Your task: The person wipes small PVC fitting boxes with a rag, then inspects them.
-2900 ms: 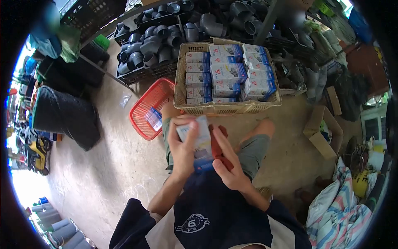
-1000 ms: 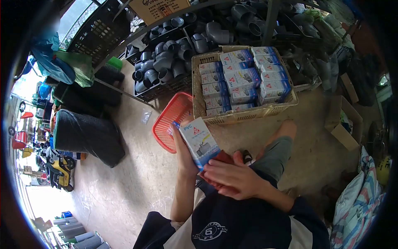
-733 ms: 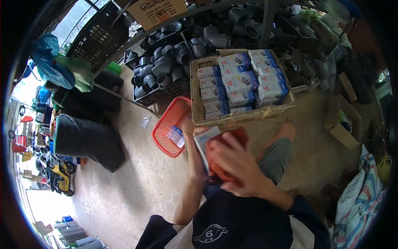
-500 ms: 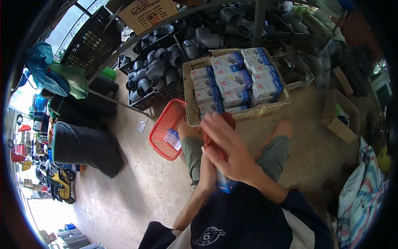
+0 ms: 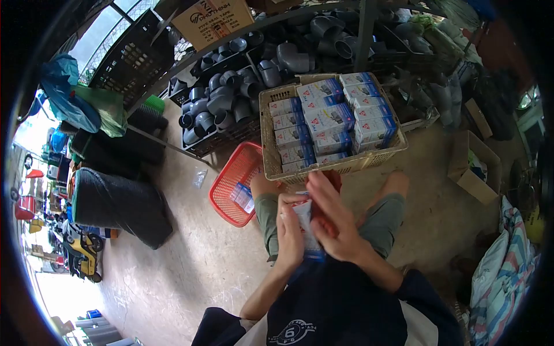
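Observation:
My left hand (image 5: 291, 230) is closed around the side of a small white-and-blue carton (image 5: 304, 222), held upright against my lap. My right hand (image 5: 340, 233) is beside the carton, closed on a red object (image 5: 331, 180) that shows past its fingers and by the thumb; its kind I cannot make out. Just ahead of both hands is a beige plastic crate (image 5: 369, 159), filled with stacked cartons (image 5: 329, 118) of the same white-and-blue look. A red basket (image 5: 232, 164) stands left of my knee with a blue-and-white packet (image 5: 242, 197) in it.
Black crates of grey pipe elbows (image 5: 221, 102) stand beyond on the left, with a cardboard box (image 5: 210, 23) above. An open cardboard box (image 5: 482, 167) sits on the right, near a striped sack (image 5: 502, 265). A dark mesh roll (image 5: 118, 205) stands at left.
My right hand has moved right and slightly down with the red object, off the carton's top. The carton now shows between my hands. My left hand has turned more upright.

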Tool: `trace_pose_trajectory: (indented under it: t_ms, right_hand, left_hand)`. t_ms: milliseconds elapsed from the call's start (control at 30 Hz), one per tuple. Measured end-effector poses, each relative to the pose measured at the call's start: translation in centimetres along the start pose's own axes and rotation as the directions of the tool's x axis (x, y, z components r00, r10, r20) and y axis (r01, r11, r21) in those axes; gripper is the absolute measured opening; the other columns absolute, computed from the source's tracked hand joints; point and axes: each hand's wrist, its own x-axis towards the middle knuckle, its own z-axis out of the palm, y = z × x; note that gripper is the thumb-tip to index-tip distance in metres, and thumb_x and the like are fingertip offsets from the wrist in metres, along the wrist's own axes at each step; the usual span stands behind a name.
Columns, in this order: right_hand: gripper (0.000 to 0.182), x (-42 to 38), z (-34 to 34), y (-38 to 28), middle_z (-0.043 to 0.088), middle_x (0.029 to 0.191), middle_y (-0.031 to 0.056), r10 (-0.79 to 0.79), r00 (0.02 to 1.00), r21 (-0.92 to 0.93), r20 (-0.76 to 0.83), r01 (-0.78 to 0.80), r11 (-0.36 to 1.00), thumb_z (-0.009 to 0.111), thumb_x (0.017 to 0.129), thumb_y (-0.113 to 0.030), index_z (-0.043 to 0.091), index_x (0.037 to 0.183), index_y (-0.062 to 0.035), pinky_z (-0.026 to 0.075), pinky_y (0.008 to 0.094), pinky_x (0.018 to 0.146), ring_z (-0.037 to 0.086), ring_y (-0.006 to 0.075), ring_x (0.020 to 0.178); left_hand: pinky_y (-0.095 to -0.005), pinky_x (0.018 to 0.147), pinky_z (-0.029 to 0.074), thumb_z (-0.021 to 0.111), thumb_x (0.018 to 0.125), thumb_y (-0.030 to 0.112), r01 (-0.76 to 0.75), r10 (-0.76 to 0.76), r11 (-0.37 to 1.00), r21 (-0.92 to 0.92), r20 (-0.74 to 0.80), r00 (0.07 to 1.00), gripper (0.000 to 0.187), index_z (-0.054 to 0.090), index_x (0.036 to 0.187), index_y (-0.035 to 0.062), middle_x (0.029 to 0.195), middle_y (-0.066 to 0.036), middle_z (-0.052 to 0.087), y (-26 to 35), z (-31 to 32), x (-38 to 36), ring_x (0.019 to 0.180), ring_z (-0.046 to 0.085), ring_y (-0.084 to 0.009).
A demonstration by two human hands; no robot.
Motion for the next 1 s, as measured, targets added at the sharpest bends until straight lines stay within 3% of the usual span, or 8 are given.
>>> trace_pose_trajectory:
  t_ms: [67,167,400,567,700,867,967,1000]
  right_hand:
    - [0.059,-1.2,0.6,-0.6,0.042,0.156,0.0161,-0.126,0.988,-0.042,0.09,0.13,0.991,0.065,0.094,-0.015,0.047,0.15,-0.0077,0.03,0.0468,0.118,0.034,0.0333,0.148]
    - [0.059,-3.6,1.5,-1.6,0.044,0.155,0.0113,-0.232,0.854,-0.162,0.466,0.34,0.927,0.068,0.092,-0.02,0.05,0.147,-0.0117,0.034,0.0517,0.116,0.037,0.0327,0.146]
    - [0.049,-2.5,3.0,-0.8,0.048,0.151,0.0164,-0.199,0.975,-0.175,0.094,0.213,0.961,0.067,0.092,-0.018,0.058,0.139,-0.0073,0.038,0.0493,0.113,0.044,0.0387,0.141]
    - [0.049,-2.0,2.7,0.4,0.047,0.151,0.0192,0.121,0.991,0.21,-0.054,-0.108,0.972,0.06,0.099,-0.013,0.05,0.145,-0.0004,0.033,0.0415,0.116,0.043,0.0329,0.142]
    - [0.046,-2.2,2.5,0.4,0.05,0.149,0.0135,0.43,0.903,0.515,-0.012,-0.363,0.777,0.055,0.103,-0.013,0.047,0.146,0.0005,0.032,0.0348,0.116,0.045,0.0201,0.139]
    - [0.048,-2.1,-1.5,1.0,0.058,0.137,0.0134,0.69,0.693,0.691,0.208,-0.604,0.398,0.046,0.109,-0.029,0.045,0.148,-0.0012,0.049,0.033,0.101,0.061,0.0181,0.118]
    - [0.054,-3.3,-1.4,1.6,0.059,0.136,0.0143,0.615,0.744,0.894,0.259,-0.426,0.14,0.045,0.109,-0.036,0.041,0.151,-0.0028,0.054,0.0361,0.097,0.065,0.0204,0.114]
    - [0.058,-3.6,-1.3,1.3,0.057,0.139,0.0158,0.672,0.686,0.895,0.278,-0.438,0.077,0.046,0.108,-0.037,0.036,0.153,-0.0021,0.053,0.039,0.1,0.063,0.0244,0.118]
  left_hand:
    - [-0.0315,0.087,0.05,0.026,0.111,0.047,0.031,-0.034,0.999,-0.032,-0.093,0.995,0.05,0.054,0.115,0.006,0.105,-0.01,0.06,-0.6,-0.1,0.4,0.095,0.061,-0.0189]
    - [-0.031,0.086,0.05,0.026,0.11,0.049,0.257,-0.393,0.835,-0.487,-0.201,0.897,0.051,0.054,0.116,0.0061,0.103,-0.01,0.06,0.3,-1.0,2.0,0.093,0.06,-0.0177]
    - [-0.0336,0.095,0.046,0.022,0.11,0.05,0.219,-0.227,0.956,-0.194,-0.019,0.974,0.054,0.052,0.12,0.0061,0.112,-0.012,0.059,-0.7,-2.2,-0.6,0.104,0.059,-0.0189]
    - [-0.0357,0.098,0.047,0.022,0.106,0.063,0.056,-0.066,0.969,-0.242,-0.033,0.997,0.06,0.048,0.119,0.0105,0.117,-0.013,0.058,-1.0,-2.3,-1.0,0.111,0.057,-0.0203]
    - [-0.0376,0.091,0.05,0.029,0.102,0.068,0.183,-0.403,0.673,-0.716,-0.148,0.903,0.066,0.052,0.121,0.0089,0.11,-0.011,0.06,0.0,-1.1,1.4,0.103,0.059,-0.0237]
    - [-0.0389,0.081,0.051,0.039,0.095,0.076,0.284,-0.201,0.266,-0.921,0.235,0.951,0.084,0.055,0.124,-0.0018,0.107,-0.014,0.06,0.4,-3.8,4.2,0.088,0.059,-0.0264]
    - [-0.0379,0.081,0.051,0.039,0.095,0.075,0.235,-0.316,0.458,-0.857,0.09,0.944,0.084,0.055,0.124,-0.002,0.109,-0.016,0.06,1.3,-3.0,4.9,0.086,0.058,-0.0267]
    - [-0.0382,0.082,0.051,0.038,0.097,0.073,0.29,-0.225,0.425,-0.857,0.21,0.951,0.08,0.056,0.125,0.0004,0.115,-0.016,0.06,0.8,-3.3,5.1,0.088,0.059,-0.0269]
